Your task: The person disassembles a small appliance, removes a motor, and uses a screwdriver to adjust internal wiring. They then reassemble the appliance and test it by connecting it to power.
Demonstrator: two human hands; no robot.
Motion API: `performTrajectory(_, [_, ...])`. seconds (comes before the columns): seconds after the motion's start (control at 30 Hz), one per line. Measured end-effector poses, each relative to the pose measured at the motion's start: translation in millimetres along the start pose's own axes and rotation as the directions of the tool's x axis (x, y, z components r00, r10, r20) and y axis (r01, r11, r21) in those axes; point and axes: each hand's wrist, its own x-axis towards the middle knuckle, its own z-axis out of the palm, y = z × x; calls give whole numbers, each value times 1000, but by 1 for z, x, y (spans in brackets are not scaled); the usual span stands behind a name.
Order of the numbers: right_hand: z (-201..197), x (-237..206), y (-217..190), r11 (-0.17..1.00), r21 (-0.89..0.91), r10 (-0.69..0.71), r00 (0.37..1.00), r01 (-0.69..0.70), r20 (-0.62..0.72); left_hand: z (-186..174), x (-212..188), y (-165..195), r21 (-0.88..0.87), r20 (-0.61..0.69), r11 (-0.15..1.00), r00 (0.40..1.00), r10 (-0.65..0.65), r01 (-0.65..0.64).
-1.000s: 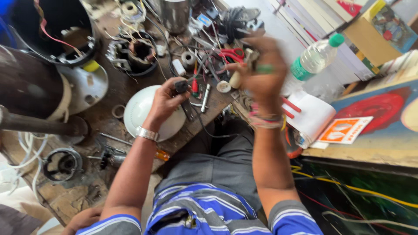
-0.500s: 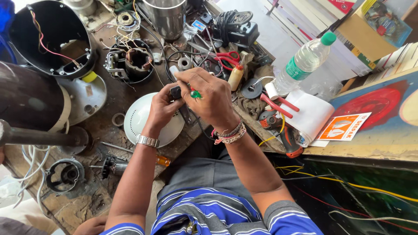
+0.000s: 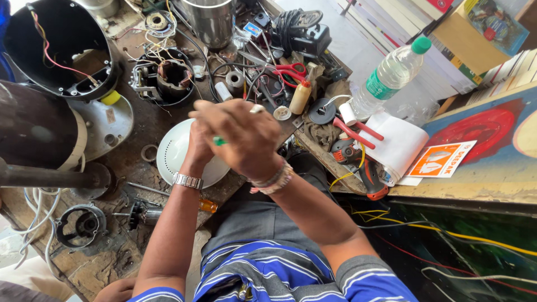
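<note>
- Two hands meet over the front edge of a cluttered workbench (image 3: pixel 140 263), head view, the only view.
- Right hand (image 3: pixel 243 137): on top, fingers curled closed, pinching a small green-tipped piece (image 3: pixel 219 141); what the piece is cannot be told.
- Left hand (image 3: pixel 198 142): mostly hidden under the right one, pressed against it; its grip cannot be told. Metal wristwatch (image 3: pixel 187 180) on that wrist.
- Green-tipped piece sits between both hands, above a white round cover (image 3: pixel 170 154) lying on the bench.
- Beyond the hands: motor stator (image 3: pixel 165 78), red-handled scissors (image 3: pixel 291 71), small yellow bottle (image 3: pixel 300 97).
- Right of hands: clear water bottle (image 3: pixel 391 72), white paper roll (image 3: pixel 400 142).
</note>
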Motion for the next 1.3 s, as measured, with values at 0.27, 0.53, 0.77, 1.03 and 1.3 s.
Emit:
performTrajectory(0.27, [-23, -25, 18, 988, -47, 142, 979, -150, -145, 6, 2, 17, -69, 148, 998, 989, -4, 14])
performTrajectory(0.53, [-50, -54, 72, 775, 41, 630, 765, -631, -135, 17, 3, 29, -42, 90, 997, 994, -63, 67])
performTrajectory(0.77, [-39, -46, 64, 930, -17, 364, 915, -367, 176, 17, 4, 32, 68, 79, 998, 997, 0, -5])
performTrajectory(1.03, [-9, -73, 70, 621, 557, 527, 820, -552, 225, 12, 3, 29, 138, 102, 990, 994, -24, 10])
performTrajectory(1.3, [36, -89, 64, 301, 791, 631, 733, -533, 255, 13, 4, 31, 158, 118, 987, 991, -61, 41])
